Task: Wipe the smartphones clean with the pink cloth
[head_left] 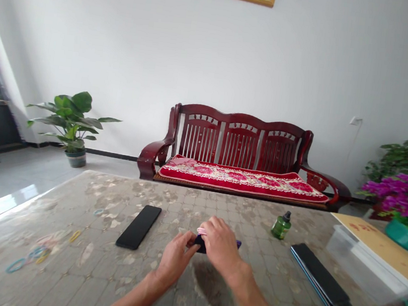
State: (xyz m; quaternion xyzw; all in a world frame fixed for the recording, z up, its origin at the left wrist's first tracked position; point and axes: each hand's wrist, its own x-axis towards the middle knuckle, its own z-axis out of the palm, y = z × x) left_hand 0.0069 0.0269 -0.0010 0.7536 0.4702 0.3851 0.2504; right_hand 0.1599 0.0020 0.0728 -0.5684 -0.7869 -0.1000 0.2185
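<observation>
Fingers of the left hand (176, 257) pinch the left end of a small dark object (200, 244) in the head view, right of the black phone (138, 226) on the table (97, 279). The right hand (221, 240) curls over it, fingertips at a pink band (200, 231); its exact grip is hidden. Coloured bands (39, 253) lie left of the phone, a green bottle (281, 227) well to its right.

The settee (244, 119) is glossy, varnished-looking wood with a cloth cover (246, 177). The held dark object (200, 244) looks matt; the worktop (97, 279) looks smooth, with a faint sheen.
</observation>
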